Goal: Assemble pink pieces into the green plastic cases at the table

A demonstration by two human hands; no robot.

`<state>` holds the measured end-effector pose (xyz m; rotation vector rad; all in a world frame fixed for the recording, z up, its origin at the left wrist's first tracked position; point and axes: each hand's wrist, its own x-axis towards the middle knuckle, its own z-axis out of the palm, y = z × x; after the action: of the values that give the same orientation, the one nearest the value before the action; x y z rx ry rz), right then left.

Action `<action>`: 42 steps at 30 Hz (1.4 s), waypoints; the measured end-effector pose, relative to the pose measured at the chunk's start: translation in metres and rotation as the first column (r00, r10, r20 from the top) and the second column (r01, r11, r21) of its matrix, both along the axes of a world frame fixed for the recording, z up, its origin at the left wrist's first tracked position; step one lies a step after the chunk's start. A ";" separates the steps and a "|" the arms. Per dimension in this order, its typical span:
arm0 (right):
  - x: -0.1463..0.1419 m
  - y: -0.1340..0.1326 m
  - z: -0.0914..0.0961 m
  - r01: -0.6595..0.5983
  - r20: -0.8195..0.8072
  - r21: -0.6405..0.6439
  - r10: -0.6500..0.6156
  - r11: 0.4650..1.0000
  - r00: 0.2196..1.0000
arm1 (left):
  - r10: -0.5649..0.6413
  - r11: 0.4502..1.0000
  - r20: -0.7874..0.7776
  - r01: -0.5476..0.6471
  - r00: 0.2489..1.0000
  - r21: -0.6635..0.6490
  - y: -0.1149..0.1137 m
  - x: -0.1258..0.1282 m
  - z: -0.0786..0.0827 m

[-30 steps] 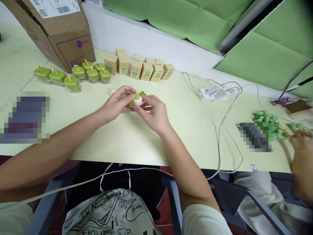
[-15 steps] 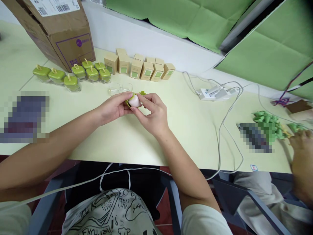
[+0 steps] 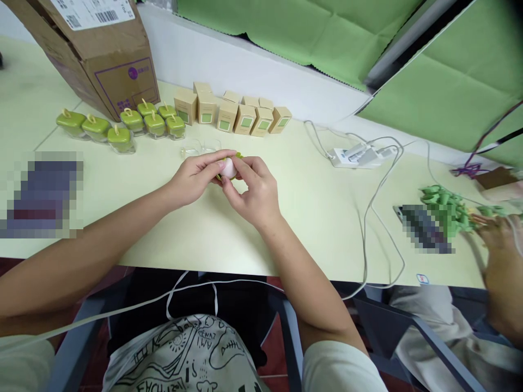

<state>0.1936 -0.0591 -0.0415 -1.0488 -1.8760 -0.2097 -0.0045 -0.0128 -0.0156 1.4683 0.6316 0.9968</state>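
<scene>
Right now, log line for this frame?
left hand: on small pink piece | right hand: on same piece | behind: green-lidded jars, small boxes

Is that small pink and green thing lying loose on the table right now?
No, the left hand and right hand both hold the pink and green thing between their fingertips.

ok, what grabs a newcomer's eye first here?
Mid-table, the left hand and right hand pinch a small pink-and-green piece between their fingers. Behind them, green-lidded jars and small tan boxes stand in rows beside a cardboard box at far left. At the right edge, another person's hand is at a pile of green pieces.
</scene>
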 end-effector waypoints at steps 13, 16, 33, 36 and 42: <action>-0.003 -0.003 0.000 0.117 -0.061 -0.016 -0.118 0.993 0.991 | -0.008 0.945 0.100 0.041 0.995 -0.325 -0.010 0.002 0.013; -0.006 -0.008 0.004 0.123 -0.061 -0.072 -0.128 0.990 0.990 | -0.037 0.926 0.150 0.090 0.988 -0.366 -0.007 0.001 0.011; -0.014 -0.012 0.009 0.195 0.017 0.038 -0.196 0.980 0.980 | 0.067 0.966 0.132 -0.032 0.989 -0.255 -0.017 0.010 0.012; -0.013 -0.010 0.008 0.145 -0.010 0.036 -0.145 0.989 0.989 | 0.077 0.976 0.144 -0.045 0.987 -0.213 -0.020 0.012 0.013; -0.011 -0.007 0.003 0.138 -0.031 0.043 -0.136 0.990 0.990 | 0.100 0.987 0.149 -0.078 0.984 -0.143 -0.029 0.010 0.017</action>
<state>0.1824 -0.0665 -0.0385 -1.1453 -1.7681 -0.3141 0.0053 -0.0419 0.0015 1.2376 0.6440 1.1040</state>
